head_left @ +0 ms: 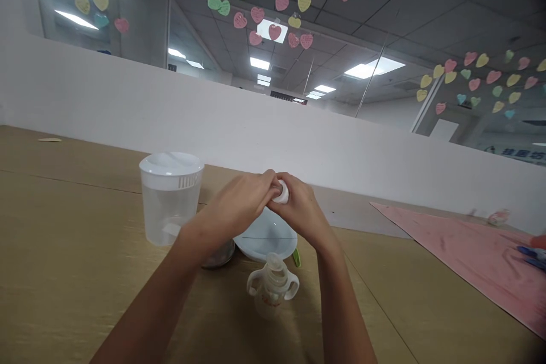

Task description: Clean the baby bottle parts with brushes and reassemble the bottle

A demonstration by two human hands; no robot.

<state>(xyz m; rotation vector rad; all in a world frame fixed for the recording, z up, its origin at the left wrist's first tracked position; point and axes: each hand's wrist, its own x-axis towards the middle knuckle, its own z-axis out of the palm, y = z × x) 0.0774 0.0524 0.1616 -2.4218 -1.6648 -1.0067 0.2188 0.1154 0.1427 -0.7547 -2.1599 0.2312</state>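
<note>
Both my hands meet above a pale blue bowl (267,236). My left hand (251,193) has its fingers closed at a small white piece (281,192), which my right hand (298,199) grips from the other side. Below the bowl stands a clear baby bottle (271,290) with two white handles and an open top. A dark round container (219,256) is partly hidden behind my left forearm. The green end of a utensil (297,257) shows beside the bowl.
On the left stands a translucent pitcher (164,205) with a white lid. A pink cloth (460,250) lies on the right of the tan table (77,273), with a blue object (533,256) at its edge. A white partition (213,114) rises behind.
</note>
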